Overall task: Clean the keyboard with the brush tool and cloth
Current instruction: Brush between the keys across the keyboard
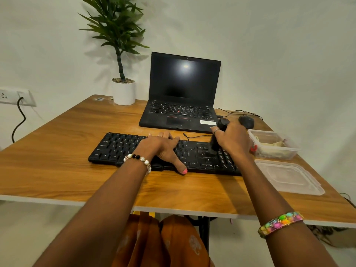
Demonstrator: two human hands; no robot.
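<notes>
The brushing stage appears to be in hand, with the wiping stage judged not yet begun. The black keyboard (165, 153) lies flat on the wooden desk (57, 151), just in front of the open laptop (181, 97). The left hand (163, 149) is laid over the middle keys, fingers stretched out flat and the thumb reaching over the front edge, so that the board is steadied. The brush tool (217, 137) is clasped in the grip of the right hand (233, 139), fingers curled round its dark handle, and its dark bristles are held down on or just above the keys of the right-hand block; actual contact cannot be told, since the bristles are blurred. Which keys have already been swept cannot be judged. A pale cloth (273, 145), as it seems, is left lying in the open clear plastic container (292, 149) beside the keyboard's right end, its lid (289, 176) set on the desk nearer the person. The remaining key rows and the cloth wipe are taken to be outstanding.
</notes>
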